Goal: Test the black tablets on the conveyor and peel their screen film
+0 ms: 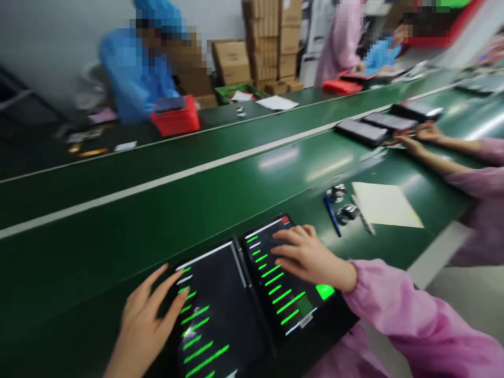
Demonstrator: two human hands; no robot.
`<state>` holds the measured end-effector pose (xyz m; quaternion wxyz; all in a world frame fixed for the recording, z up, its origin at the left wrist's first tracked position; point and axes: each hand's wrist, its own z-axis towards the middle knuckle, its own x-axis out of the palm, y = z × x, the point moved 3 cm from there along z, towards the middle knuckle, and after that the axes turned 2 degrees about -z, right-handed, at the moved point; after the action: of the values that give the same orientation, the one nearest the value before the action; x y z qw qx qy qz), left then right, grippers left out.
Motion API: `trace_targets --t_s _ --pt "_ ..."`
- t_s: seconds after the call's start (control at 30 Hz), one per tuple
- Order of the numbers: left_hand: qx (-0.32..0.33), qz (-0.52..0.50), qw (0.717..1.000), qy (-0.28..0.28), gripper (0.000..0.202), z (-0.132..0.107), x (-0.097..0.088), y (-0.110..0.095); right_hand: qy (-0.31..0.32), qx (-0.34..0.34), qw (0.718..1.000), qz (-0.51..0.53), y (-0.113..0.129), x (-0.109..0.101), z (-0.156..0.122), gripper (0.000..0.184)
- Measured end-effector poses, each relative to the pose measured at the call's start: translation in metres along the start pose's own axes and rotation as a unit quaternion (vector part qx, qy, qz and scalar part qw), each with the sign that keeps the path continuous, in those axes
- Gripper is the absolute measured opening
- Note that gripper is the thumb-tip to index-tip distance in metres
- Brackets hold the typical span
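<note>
Two dark tablets with lit screens lie side by side at the near edge of the green bench. On the left tablet (232, 310), rows of green text run down the screen. My left hand (147, 315) rests along its left edge, fingers stretched and apart, fingertips over the upper left corner. The right tablet (262, 265) shows similar green lines, with a bright green block at its lower right. Above its right half hovers or rests my right hand (307, 254), fingers spread; contact with the glass cannot be made out. Neither hand grips anything.
Right of the tablets lie a blue pen (333, 216), a white pen (363, 214), shiny metal pieces (347, 213) and a pale paper sheet (388, 205). A co-worker's hands (417, 139) reach toward several dark devices (360, 131). Across the belt, a person in blue stands by a red basket (176, 116).
</note>
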<state>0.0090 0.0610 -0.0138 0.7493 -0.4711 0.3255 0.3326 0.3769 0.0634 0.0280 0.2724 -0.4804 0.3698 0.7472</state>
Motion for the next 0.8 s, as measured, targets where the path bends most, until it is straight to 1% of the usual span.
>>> trace_targets --t_s 0.07,0.13,0.2,0.27,0.33,0.43,0.5,0.57,0.63,0.7,0.8 --pt "0.009 0.047 0.999 -0.005 0.045 0.000 0.000 -0.002 0.015 -0.005 1.000 -0.026 -0.006 0.010 0.019 0.030" --pt "0.002 0.076 0.997 0.004 0.046 0.006 0.007 -0.005 0.020 -0.019 0.997 -0.075 -0.009 0.025 0.034 0.033" --pt "-0.019 0.094 0.995 0.014 0.045 0.009 0.013 -0.010 0.011 -0.032 0.994 -0.106 -0.008 0.037 0.043 0.036" --pt "-0.036 0.109 0.993 0.021 0.044 0.006 0.013 -0.017 -0.005 -0.037 0.994 -0.107 -0.006 0.043 0.045 0.036" --pt "-0.039 0.120 0.992 0.030 0.041 -0.003 0.009 -0.024 -0.023 -0.061 0.993 -0.100 -0.001 0.042 0.041 0.036" --pt "-0.012 0.113 0.993 0.034 0.038 -0.016 -0.003 -0.035 -0.052 -0.113 0.989 -0.085 0.006 0.030 0.030 0.051" --pt "0.005 0.103 0.994 0.021 0.037 -0.019 -0.010 -0.038 -0.071 -0.119 0.987 -0.082 0.005 0.023 0.024 0.054" --pt "0.007 0.107 0.994 0.004 0.037 -0.015 -0.013 -0.037 -0.090 -0.106 0.986 -0.094 0.000 0.020 0.024 0.050" --pt "0.006 0.119 0.993 0.000 0.039 -0.009 -0.010 -0.034 -0.093 -0.097 0.985 -0.106 -0.003 0.020 0.028 0.045" --pt "0.014 0.128 0.992 0.005 0.041 -0.002 -0.005 -0.031 -0.081 -0.091 0.986 -0.112 -0.005 0.024 0.034 0.041" --pt "0.040 0.144 0.989 0.011 0.040 0.001 0.003 -0.029 -0.053 -0.087 0.987 -0.124 -0.005 0.030 0.041 0.042"
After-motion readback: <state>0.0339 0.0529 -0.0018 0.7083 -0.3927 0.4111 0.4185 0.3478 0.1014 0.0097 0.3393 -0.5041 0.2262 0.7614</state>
